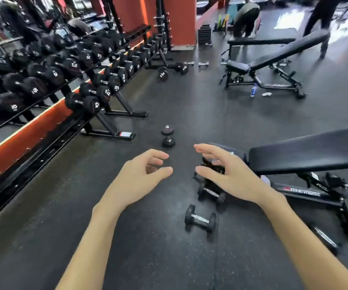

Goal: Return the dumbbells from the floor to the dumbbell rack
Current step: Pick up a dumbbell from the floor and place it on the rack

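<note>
Small black dumbbells lie on the dark rubber floor. One dumbbell (200, 219) rests below my right hand, a second dumbbell (210, 192) lies partly under that hand, and a third dumbbell (168, 136) lies further ahead with a "10" on its end. My left hand (141, 176) hovers open, fingers curled, holding nothing. My right hand (225, 172) is open too, spread above a dark cluster beside the bench. The long dumbbell rack (98, 95), loaded with black dumbbells, runs along the left in front of a mirror.
A black bench (307, 155) stands close on the right with its frame on the floor. Another incline bench (273, 63) and a water bottle (253, 90) are further back. More dumbbells (170, 70) lie by the rack's far end. Two people stand at the back.
</note>
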Available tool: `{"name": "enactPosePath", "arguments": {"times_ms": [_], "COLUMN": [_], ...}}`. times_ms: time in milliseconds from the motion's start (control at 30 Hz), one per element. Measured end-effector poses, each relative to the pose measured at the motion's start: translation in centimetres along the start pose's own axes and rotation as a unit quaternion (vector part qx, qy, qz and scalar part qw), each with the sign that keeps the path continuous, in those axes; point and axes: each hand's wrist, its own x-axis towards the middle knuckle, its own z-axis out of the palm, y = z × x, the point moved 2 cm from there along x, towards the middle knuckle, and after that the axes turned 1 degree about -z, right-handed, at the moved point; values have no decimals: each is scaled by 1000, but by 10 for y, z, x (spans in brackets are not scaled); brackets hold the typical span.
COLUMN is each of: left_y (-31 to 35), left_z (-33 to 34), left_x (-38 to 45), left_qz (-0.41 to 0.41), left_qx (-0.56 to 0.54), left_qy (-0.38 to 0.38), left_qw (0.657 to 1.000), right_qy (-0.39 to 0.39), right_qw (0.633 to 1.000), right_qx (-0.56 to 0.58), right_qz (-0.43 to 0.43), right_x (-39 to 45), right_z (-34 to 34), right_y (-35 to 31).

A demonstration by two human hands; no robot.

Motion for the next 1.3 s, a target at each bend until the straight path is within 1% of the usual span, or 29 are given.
{"name": "enactPosePath", "arguments": {"times_ms": [67,200,367,467,567,667,800,867,1000,1067,1167,1233,1300], "left_y": [12,30,52,68,89,105,130,146,168,172,180,183,186], "left_z": [16,49,73,87,110,136,168,178,197,210,236,257,281], "left_x": [17,48,83,101,108,95,64,42,3,-8,-17,-17,-15], "left_qz": [-4,20,77,125,189,245,337,370,403,405,400,391,373], "left_qx": [5,21,42,51,53,63,76,72,46,44,59,66,64], "left_qy": [-36,-93,-159,-208,-271,-348,-422,-451,-490,-505,-517,-516,-512], "left_qw": [999,995,983,969,942,903,839,809,772,761,755,760,772], "right_qy": [24,70,124,192,287,365,479,525,586,603,619,617,611], "right_qw": [999,996,985,970,940,904,833,796,739,720,701,701,706], "right_qx": [19,25,15,6,1,-8,-38,-46,-61,-68,-64,-49,-32], "right_qz": [25,58,117,152,184,222,275,297,328,337,347,354,357], "right_x": [-4,-17,-42,-60,-94,-138,-200,-228,-272,-288,-308,-316,-320], "right_z": [-17,-39,-59,-68,-64,-50,-26,-13,0,2,0,-8,-22], "right_y": [13,39,49,38,24,3,-29,-49,-84,-92,-85,-68,-44]}}
